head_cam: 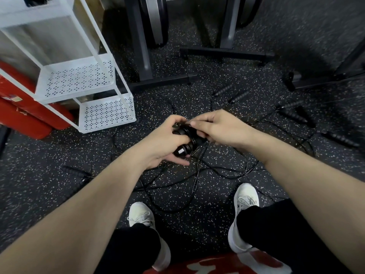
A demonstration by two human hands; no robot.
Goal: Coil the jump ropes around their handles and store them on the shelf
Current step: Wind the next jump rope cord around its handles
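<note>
We hold the pair of black handles (185,141) in front of the white shelf (102,113), a little to its right and above the speckled floor (207,80). Our left hand (167,141) is wrapped round the handles; our right hand (217,127) pinches the thin rope (197,175) at their upper end, seemingly laying a turn.

The main risk, as we judge it, is the tangle below — the rope trails into loops that cross other ropes on the floor right of the shelf. Pulling slack could drag a neighbouring rope up with ours or tighten a knot. A loose turn could also slide off the ribbed handles if our left grip eases.

More handles (240,96) lie scattered farther right of the shelf, and one (73,171) lies below it, near our left forearm. Our shoes (142,216) stand among the loops — a step could pin a rope.

The shelf's lower tiers look bare and near, so the path there seems open; the dark equipment legs (162,82) beyond it hem in the far side.
</note>
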